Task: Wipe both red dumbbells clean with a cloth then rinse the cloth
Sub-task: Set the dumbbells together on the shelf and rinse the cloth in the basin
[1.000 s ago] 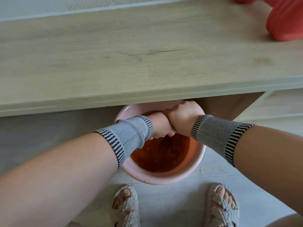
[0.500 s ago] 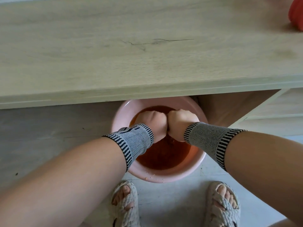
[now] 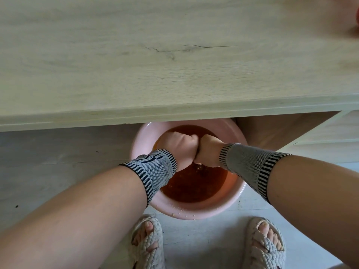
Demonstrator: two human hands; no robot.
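Cloth: not directly visible; only a thin dark sliver shows in the seam between the two fists, so its colour, shape and long axis cannot be told. It sits, if anywhere, inside the fists above the pink basin (image 3: pixel 194 213), which stands on the floor partly under the near edge of the wooden table (image 3: pixel 174 74). The basin holds brownish-red water (image 3: pixel 194 189), with droplets on the near rim. Left hand (image 3: pixel 179 145): curled into a tight fist, knuckles far, pressed against the right. Right hand (image 3: pixel 208 152): likewise clenched, fingers folded under, touching the left along one vertical line, low over the water surface. Both wrists carry grey knitted wrist bands (image 3: pixel 153 171) with black striped edges. A blurred red edge of a dumbbell (image 3: pixel 357 14) shows at the far right table corner. Two feet in woven sandals (image 3: pixel 147 245) stand near the basin.
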